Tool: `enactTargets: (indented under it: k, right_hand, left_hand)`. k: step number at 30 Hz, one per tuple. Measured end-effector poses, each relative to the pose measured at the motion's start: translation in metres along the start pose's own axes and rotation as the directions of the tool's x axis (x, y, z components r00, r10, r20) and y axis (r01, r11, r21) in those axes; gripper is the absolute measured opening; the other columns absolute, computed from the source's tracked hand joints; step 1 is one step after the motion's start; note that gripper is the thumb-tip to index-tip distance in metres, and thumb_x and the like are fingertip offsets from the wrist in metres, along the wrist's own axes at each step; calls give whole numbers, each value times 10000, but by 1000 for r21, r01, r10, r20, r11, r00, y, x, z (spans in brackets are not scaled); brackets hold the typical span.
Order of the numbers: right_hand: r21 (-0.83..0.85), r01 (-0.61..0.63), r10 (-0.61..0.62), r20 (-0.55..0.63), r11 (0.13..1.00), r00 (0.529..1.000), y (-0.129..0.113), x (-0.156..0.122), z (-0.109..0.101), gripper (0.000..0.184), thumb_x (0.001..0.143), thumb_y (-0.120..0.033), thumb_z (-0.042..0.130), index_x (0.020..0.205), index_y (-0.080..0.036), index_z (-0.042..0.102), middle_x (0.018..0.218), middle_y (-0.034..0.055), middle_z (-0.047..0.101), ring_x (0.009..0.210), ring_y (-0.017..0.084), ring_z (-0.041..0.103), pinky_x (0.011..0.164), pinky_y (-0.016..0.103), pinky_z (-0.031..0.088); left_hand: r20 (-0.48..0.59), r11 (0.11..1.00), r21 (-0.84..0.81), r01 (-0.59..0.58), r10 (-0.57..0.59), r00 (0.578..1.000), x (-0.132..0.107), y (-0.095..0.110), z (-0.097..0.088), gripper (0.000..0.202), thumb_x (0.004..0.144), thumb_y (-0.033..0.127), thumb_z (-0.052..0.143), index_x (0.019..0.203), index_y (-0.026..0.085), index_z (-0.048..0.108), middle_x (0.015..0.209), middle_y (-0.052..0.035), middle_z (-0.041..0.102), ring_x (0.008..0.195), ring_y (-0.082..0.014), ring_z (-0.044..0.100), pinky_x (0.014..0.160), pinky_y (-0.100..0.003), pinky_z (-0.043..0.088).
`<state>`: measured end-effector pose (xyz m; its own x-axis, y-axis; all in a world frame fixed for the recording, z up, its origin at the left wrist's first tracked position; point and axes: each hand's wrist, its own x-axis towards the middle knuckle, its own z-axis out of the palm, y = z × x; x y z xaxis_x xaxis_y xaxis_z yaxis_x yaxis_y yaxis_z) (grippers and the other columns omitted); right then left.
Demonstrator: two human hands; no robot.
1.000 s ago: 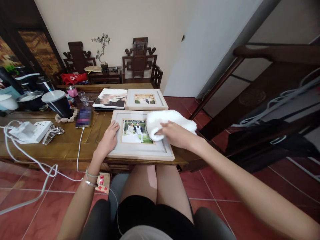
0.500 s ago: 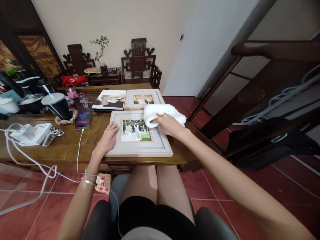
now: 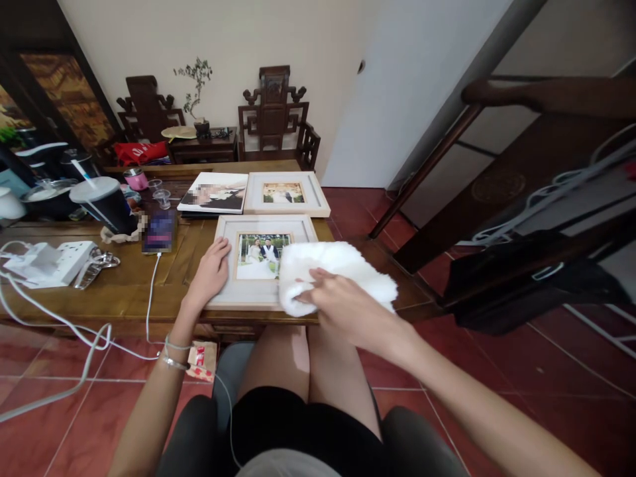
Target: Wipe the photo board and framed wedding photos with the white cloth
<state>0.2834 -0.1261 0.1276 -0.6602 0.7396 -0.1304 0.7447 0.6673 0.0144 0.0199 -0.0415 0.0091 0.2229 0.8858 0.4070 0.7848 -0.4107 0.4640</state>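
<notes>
A pale wooden photo frame (image 3: 251, 228) with a wedding picture lies flat on the wooden table (image 3: 124, 285) near its front edge. My left hand (image 3: 211, 271) rests flat on the frame's left border, fingers apart. My right hand (image 3: 342, 305) presses a fluffy white cloth (image 3: 342, 268) onto the frame's lower right corner, which the cloth hides. A second, similar frame (image 3: 285, 192) lies just behind the first, and a frameless photo print (image 3: 213, 194) lies to its left.
A phone (image 3: 158, 232) on a white cable, a white power strip (image 3: 54, 262), keys, a dark cup with straw (image 3: 102, 205), small glasses and a pink tumbler crowd the table's left. Carved chairs stand behind. A dark wooden rail and rack rise on the right.
My right hand has dragged the cloth from the frame's upper right corner down to its lower right corner. My left hand has stayed on the left border.
</notes>
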Motion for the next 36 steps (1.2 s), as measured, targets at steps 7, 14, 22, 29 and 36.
enactTargets:
  k: [7,14,22,29,36]
  right_hand:
    - [24,165,-161,-106,986,981,-55,57,18,325,779,-14,477,942,-126,735,1060,163,714,966,257,644,1026,387,369]
    - [105,56,-37,-175,993,984,6,33,62,474,744,-26,496,1117,-200,731,1042,126,725,1045,264,628,887,355,450]
    - [104,-44,38,58,994,998,-8,9,-8,504,693,37,450,1066,-126,748,1094,159,720,1074,306,630,887,393,468]
    - [93,138,-128,-100,986,987,-55,63,27,363,808,-58,468,1082,-106,702,1259,182,629,1201,336,515,1012,488,375]
    - [116,-10,24,-119,993,993,2,21,56,485,731,16,455,1122,-134,700,1074,152,690,1107,281,580,964,409,402]
  left_hand:
    - [25,1000,18,-5,4,1000,3,-3,-1,445,872,111,367,1217,124,650,1385,-133,582,1391,-265,427,1170,-484,339]
    - [18,998,38,-58,57,998,1,-8,1,466,860,88,364,1248,97,624,1383,-154,574,1400,-269,412,1182,-486,315]
    - [-32,999,-14,-32,32,999,0,-12,7,473,846,80,389,1241,148,640,1368,-111,598,1386,-262,433,1176,-502,323]
    - [38,1000,-8,22,-22,999,2,-9,2,453,870,109,375,1221,133,660,1403,-120,569,1408,-258,401,1167,-469,341]
    - [-8,998,20,-55,55,998,0,-13,4,460,865,80,372,1235,102,645,1380,-143,584,1391,-270,426,1173,-494,330]
